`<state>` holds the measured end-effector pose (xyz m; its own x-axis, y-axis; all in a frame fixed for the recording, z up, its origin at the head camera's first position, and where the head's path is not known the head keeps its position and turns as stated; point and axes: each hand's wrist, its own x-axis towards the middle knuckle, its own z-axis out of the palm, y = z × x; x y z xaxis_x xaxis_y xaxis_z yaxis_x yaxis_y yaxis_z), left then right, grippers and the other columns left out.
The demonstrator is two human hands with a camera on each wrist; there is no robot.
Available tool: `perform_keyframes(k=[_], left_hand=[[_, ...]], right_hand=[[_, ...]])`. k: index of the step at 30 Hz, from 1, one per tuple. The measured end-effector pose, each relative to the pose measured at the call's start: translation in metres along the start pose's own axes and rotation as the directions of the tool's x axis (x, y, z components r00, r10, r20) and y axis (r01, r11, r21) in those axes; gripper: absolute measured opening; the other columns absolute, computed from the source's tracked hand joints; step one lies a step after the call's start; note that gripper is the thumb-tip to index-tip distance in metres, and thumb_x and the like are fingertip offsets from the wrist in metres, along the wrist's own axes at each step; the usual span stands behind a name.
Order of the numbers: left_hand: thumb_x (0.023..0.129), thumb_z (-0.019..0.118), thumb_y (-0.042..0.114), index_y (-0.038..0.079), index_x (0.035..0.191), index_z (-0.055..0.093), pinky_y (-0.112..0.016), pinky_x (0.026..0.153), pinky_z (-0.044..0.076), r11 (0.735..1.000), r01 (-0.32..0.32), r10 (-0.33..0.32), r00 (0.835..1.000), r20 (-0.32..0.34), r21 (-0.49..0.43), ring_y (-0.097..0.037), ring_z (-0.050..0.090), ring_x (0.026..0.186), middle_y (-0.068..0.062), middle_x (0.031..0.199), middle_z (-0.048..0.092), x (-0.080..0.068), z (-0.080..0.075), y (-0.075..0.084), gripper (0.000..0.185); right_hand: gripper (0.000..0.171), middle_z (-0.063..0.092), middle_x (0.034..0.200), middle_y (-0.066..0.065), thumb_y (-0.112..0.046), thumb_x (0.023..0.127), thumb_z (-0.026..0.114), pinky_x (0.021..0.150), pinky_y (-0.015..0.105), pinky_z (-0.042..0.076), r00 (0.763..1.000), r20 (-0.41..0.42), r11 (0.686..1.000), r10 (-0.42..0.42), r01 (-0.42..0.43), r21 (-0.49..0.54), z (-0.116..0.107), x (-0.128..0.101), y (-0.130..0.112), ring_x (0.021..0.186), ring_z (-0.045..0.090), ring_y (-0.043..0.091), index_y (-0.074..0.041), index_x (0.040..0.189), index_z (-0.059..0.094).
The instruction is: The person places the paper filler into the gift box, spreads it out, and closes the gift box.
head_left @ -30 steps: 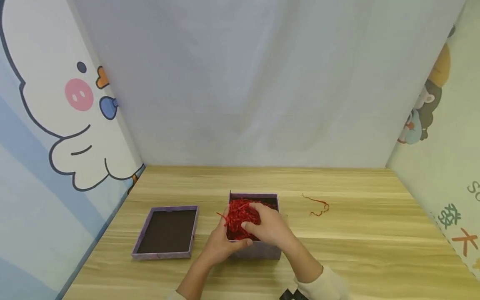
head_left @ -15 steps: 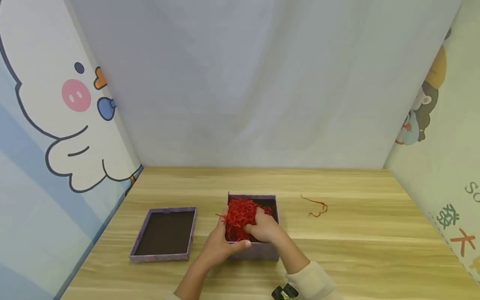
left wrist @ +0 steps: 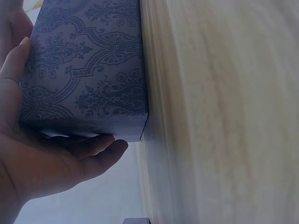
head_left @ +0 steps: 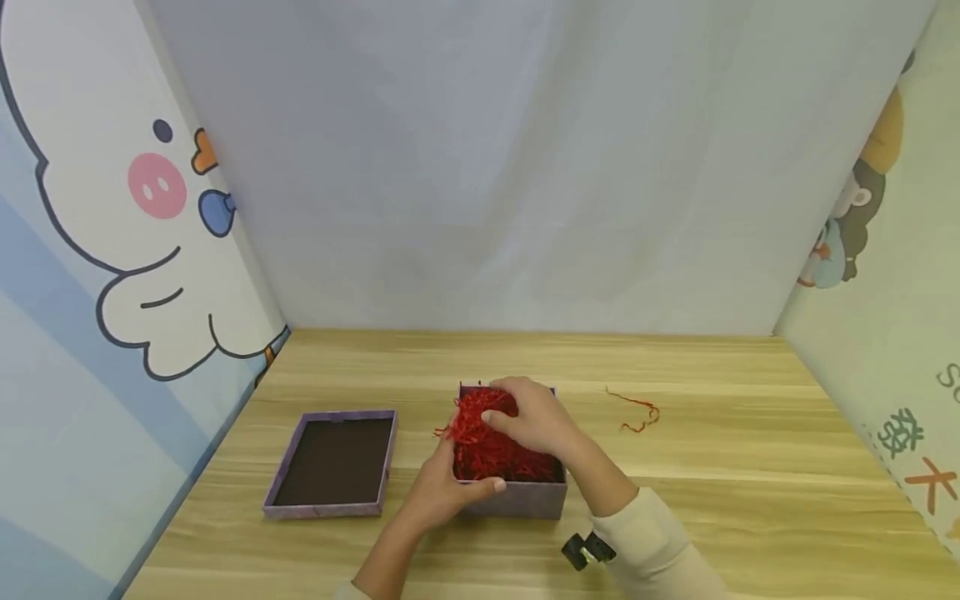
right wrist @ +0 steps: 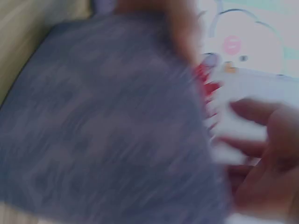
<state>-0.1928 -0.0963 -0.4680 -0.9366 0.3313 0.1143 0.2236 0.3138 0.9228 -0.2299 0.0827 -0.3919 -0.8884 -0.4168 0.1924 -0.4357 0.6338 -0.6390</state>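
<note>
A purple-grey box (head_left: 521,500) with a damask pattern (left wrist: 88,60) stands on the table, filled with red shredded paper (head_left: 502,454). My left hand (head_left: 438,492) grips its near left corner, thumb along the front wall and fingers against the left side. Over the far part of the box is my right hand (head_left: 538,421), its thumb and fingers spread at the paper. Those fingers, in the right wrist view, are blurred and apart beyond the rim, where red shreds poke up. Its fingertips are partly hidden behind the hand in the head view.
Left of the box lies a purple-edged lid (head_left: 326,510), its dark inside facing up. A loose red paper strand (head_left: 637,403) lies on the wooden table to the right. Beneath the right sleeve (head_left: 648,533) is a small black device (head_left: 588,550). A pale curtain (head_left: 487,208) hangs behind.
My right hand has come up out of the box and moved toward its far edge. The red paper now lies more spread across the box. My left hand has kept its grip.
</note>
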Motion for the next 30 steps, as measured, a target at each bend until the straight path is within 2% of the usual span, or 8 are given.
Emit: perform_keyframes(k=[3, 7, 12, 15, 18, 22, 27, 30], left_hand=[[0.074, 0.079, 0.036, 0.019, 0.147, 0.023, -0.042, 0.094, 0.04, 1.0, 0.005, -0.005, 1.0, 0.003, 0.003, -0.021, 0.048, 0.116, -0.004, 0.135, 0.046, 0.0, -0.001, 0.0, 0.094], [0.075, 0.078, 0.034, 0.014, 0.146, 0.024, -0.042, 0.092, 0.042, 1.0, 0.018, -0.018, 1.0, 0.015, -0.008, -0.024, 0.05, 0.114, -0.008, 0.132, 0.048, -0.002, -0.001, 0.001, 0.091], [0.075, 0.078, 0.034, 0.01, 0.144, 0.026, -0.044, 0.091, 0.042, 0.999, 0.034, -0.034, 0.999, 0.016, -0.022, -0.027, 0.05, 0.114, -0.012, 0.131, 0.048, -0.003, -0.001, 0.002, 0.09], [0.074, 0.079, 0.037, 0.013, 0.149, 0.016, -0.048, 0.096, 0.037, 0.999, 0.047, -0.047, 0.999, 0.003, 0.012, -0.031, 0.043, 0.121, -0.015, 0.14, 0.04, -0.002, 0.001, 0.003, 0.1], [0.073, 0.078, 0.042, 0.019, 0.151, 0.002, -0.054, 0.1, 0.029, 0.996, 0.077, -0.077, 0.997, -0.001, 0.041, -0.037, 0.03, 0.13, -0.016, 0.149, 0.022, -0.002, 0.002, 0.003, 0.111], [0.073, 0.077, 0.045, 0.017, 0.151, -0.001, -0.059, 0.1, 0.025, 0.993, 0.103, -0.103, 0.995, 0.001, 0.065, -0.042, 0.022, 0.132, -0.018, 0.15, 0.015, -0.003, 0.002, 0.003, 0.113], [0.074, 0.077, 0.043, 0.016, 0.15, -0.003, -0.062, 0.098, 0.025, 0.995, 0.087, -0.088, 0.996, 0.015, 0.053, -0.045, 0.02, 0.131, -0.018, 0.151, 0.01, -0.005, 0.001, 0.002, 0.113], [0.075, 0.077, 0.041, 0.017, 0.15, -0.004, -0.063, 0.098, 0.025, 0.996, 0.08, -0.081, 0.996, 0.023, 0.037, -0.046, 0.018, 0.132, -0.017, 0.152, 0.008, -0.005, 0.001, 0.002, 0.113]], right_hand=[[0.035, 0.059, 0.12, 0.011, -0.02, 0.092, 0.06, 0.09, 0.043, 0.044, 0.986, 0.065, 0.986, -0.156, 0.152, 0.07, 0.003, 0.012, 0.011, 0.111, 0.054, 0.026, -0.003, 0.123, 0.058], [0.033, 0.059, 0.121, 0.007, -0.022, 0.094, 0.058, 0.093, 0.04, 0.042, 0.965, 0.135, 0.971, -0.226, 0.212, 0.111, 0.012, 0.022, 0.023, 0.114, 0.052, 0.022, -0.006, 0.122, 0.06], [0.035, 0.06, 0.119, 0.006, -0.024, 0.092, 0.06, 0.092, 0.039, 0.043, 0.972, 0.164, 0.983, -0.171, 0.156, 0.098, 0.024, 0.029, 0.032, 0.112, 0.053, 0.021, -0.007, 0.122, 0.059], [0.035, 0.06, 0.119, 0.007, -0.025, 0.092, 0.06, 0.091, 0.039, 0.043, 0.97, 0.201, 0.99, -0.134, 0.124, 0.059, 0.03, 0.03, 0.035, 0.111, 0.054, 0.022, -0.007, 0.123, 0.059], [0.038, 0.058, 0.123, 0.007, -0.026, 0.093, 0.057, 0.091, 0.04, 0.043, 0.963, 0.254, 0.996, -0.089, 0.086, 0.022, 0.035, 0.031, 0.039, 0.113, 0.052, 0.023, -0.007, 0.126, 0.057], [0.044, 0.056, 0.126, 0.01, -0.026, 0.092, 0.058, 0.092, 0.041, 0.043, 0.949, 0.312, 0.996, -0.047, 0.067, -0.052, 0.042, 0.033, 0.04, 0.114, 0.051, 0.026, -0.002, 0.129, 0.053], [0.051, 0.054, 0.128, 0.01, -0.033, 0.088, 0.063, 0.091, 0.049, 0.041, 0.93, 0.368, 0.952, 0.018, 0.096, -0.289, 0.051, 0.033, 0.033, 0.115, 0.05, 0.029, -0.003, 0.13, 0.054], [0.053, 0.054, 0.129, 0.007, -0.037, 0.087, 0.064, 0.091, 0.05, 0.039, 0.924, 0.379, 0.922, 0.047, 0.106, -0.372, 0.054, 0.032, 0.03, 0.116, 0.049, 0.028, -0.008, 0.13, 0.055]])
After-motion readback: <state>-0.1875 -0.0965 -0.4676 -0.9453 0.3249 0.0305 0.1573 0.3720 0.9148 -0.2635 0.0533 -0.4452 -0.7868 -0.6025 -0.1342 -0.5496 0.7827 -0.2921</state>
